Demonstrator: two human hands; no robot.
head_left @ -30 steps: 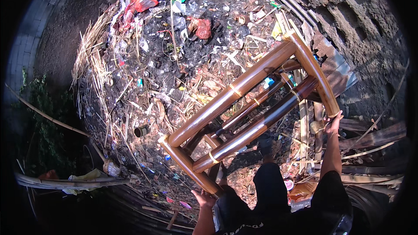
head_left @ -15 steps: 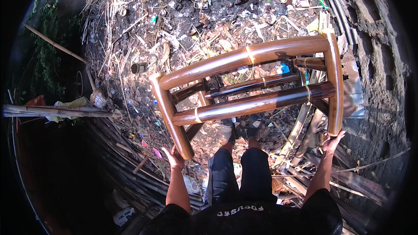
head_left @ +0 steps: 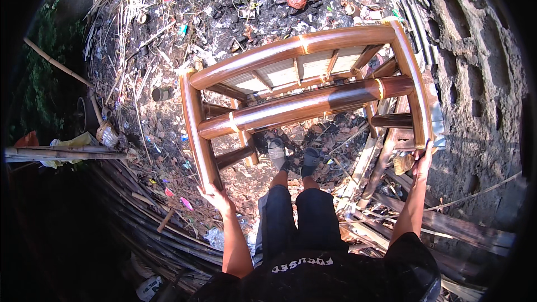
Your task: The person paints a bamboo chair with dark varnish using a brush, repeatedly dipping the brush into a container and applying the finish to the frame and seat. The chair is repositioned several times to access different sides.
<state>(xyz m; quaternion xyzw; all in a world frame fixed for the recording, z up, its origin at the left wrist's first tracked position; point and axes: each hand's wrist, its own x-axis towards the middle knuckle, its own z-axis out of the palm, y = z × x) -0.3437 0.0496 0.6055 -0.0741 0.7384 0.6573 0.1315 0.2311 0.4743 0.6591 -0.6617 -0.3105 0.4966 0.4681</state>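
From the head view, you hold a glossy brown bamboo bench frame [head_left: 305, 86] out in front of you, lifted above the littered ground [head_left: 184, 50]. Your left hand [head_left: 215, 194] is closed on the end of its left leg post, arm nearly straight and reaching forward. Your right hand [head_left: 422, 159] grips the end of the right post (fingers wrapped around the lower tip), that arm also extended and angled slightly outward. The frame hangs tilted, slatted seat facing away, directly over your shoes [head_left: 291, 155]. A rough stone wall [head_left: 475, 78] curves just beside the frame's right side.
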